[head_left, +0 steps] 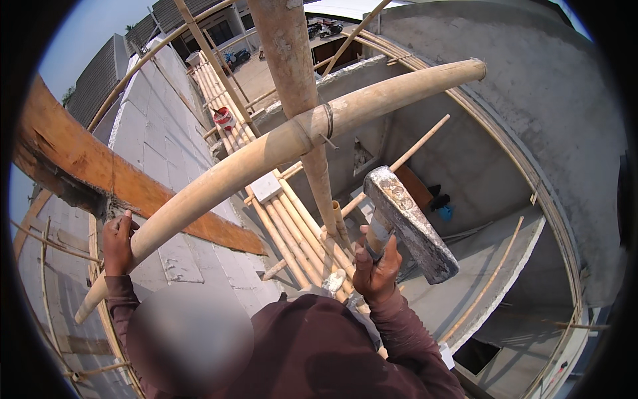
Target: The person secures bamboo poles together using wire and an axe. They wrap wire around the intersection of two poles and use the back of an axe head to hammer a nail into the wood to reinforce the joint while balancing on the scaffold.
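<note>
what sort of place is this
Probably a building site, seen from up on scaffolding: there is a bamboo-pole walkway, a bare block wall beside it, and a hammer in the person's right hand.

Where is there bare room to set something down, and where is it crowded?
Bare platform lies on the near side of the white block, left of the upright pole, and beyond the red bucket. It is crowded where the slanting pole crosses the upright one, with wire and a nail, and by the right hand, holding the hammer.
</note>
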### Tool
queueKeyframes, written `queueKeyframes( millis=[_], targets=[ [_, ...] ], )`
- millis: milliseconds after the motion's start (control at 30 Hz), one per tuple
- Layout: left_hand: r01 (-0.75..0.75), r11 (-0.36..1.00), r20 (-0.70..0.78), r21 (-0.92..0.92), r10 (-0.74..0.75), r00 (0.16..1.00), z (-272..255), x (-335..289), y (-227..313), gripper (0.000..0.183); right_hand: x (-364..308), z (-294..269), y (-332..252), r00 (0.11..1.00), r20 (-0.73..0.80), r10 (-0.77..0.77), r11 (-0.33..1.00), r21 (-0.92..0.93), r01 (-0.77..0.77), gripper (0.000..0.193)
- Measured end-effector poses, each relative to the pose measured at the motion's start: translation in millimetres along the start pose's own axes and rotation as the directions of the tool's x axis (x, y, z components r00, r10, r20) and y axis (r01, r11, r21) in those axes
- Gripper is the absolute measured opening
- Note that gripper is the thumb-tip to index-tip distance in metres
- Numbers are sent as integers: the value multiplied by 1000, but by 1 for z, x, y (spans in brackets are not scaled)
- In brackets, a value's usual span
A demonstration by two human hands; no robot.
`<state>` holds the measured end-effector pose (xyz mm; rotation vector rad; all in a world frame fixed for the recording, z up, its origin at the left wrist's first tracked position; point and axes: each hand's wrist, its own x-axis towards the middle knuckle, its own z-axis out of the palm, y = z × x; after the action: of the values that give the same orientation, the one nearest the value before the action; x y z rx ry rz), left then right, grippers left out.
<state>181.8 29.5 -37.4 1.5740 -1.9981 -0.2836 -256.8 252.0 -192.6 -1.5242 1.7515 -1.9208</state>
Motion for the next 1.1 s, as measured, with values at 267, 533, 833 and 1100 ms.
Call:
queueKeyframes(
  millis=[267,533,833,1100],
  targets=[
    [1,1000,-20,23,0,1000,-4,-1,-8,53,18,-1,-23,996,4,84,995,-62,-83,41],
    [-1,1000,-28,15,1,1000,1,-1,-5,53,19,5,-22,920,-270,-284,932,149,332,43],
    [-15,999,-72,35,17,997,2,-3,-1,51,14,3,-16,978,-172,-116,985,109,136,36],
    [-41,999,-78,13,42,996,6,-2,-1,50,30,15,4,994,14,104,982,-160,-101,29]
  ],
)
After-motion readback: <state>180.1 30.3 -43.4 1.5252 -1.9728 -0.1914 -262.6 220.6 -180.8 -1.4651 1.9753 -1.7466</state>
